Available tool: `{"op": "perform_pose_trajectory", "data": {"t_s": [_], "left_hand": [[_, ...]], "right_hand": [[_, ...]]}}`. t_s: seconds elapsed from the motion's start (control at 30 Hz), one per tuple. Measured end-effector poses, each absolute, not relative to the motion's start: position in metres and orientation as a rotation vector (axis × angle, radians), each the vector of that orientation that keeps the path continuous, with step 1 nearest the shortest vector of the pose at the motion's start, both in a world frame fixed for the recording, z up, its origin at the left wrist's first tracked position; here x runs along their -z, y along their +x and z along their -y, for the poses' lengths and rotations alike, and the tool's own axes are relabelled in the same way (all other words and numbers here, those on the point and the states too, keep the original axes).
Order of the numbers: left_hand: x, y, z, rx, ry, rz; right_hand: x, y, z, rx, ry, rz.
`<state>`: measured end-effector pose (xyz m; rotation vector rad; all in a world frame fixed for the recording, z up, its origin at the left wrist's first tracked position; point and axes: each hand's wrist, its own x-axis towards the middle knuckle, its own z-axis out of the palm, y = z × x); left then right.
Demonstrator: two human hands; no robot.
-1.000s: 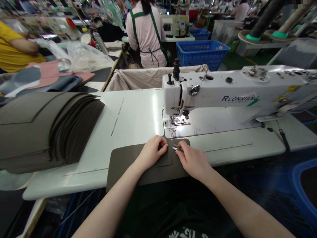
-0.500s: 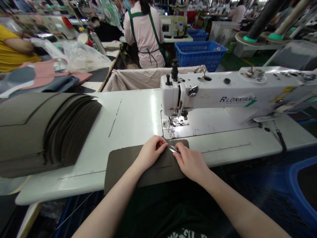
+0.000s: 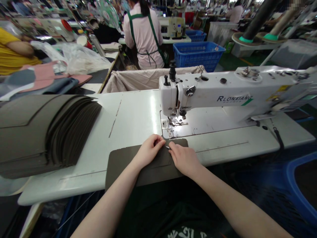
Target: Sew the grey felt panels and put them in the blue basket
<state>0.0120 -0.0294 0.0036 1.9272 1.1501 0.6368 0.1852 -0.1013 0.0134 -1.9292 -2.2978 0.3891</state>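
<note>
A dark grey-brown fabric panel [image 3: 123, 165] lies at the front edge of the white sewing table, partly under both hands. My left hand [image 3: 150, 150] rests on its upper edge, thumb and fingertips pinched together; what they hold is too small to make out. Closed around small metal snips [image 3: 167, 147], my right hand [image 3: 184, 158] is just to the right, the blade tips pointing at the left fingertips. The needle area of the white sewing machine [image 3: 210, 89] is just beyond the hands.
A thick stack of the same panels [image 3: 27, 132] stands on the left of the table [image 3: 131, 115]. A cloth-lined bin [image 3: 138, 79] is behind it. A blue basket [image 3: 198, 54] and a person in a green apron [image 3: 146, 36] are farther back. Another blue basket [image 3: 292, 185] sits lower right.
My right hand has moved slightly left towards my left hand. The snips' blades, spread apart before, now look closer together and less of them shows.
</note>
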Motion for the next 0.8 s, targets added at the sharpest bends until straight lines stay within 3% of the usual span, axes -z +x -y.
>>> {"op": "perform_pose_trajectory", "data": {"t_s": [0.1,0.27,0.57,0.8], "left_hand": [[-0.024,0.002,0.033,-0.647,1.908,-1.131],[-0.049,0.004,0.071,-0.161,2.035,-0.768],[0.018,0.068,0.131,-0.417,2.603,-0.982],[0.018,0.077,0.133,-0.480,2.663,-1.030]], "right_hand": [[-0.017,0.211,0.107,-0.369,-1.953,2.078],[-0.010,0.270,0.147,-0.438,-2.033,1.639],[0.033,0.264,0.225,-0.709,-1.908,1.519],[0.039,0.256,0.230,-0.721,-1.864,1.584]]}}
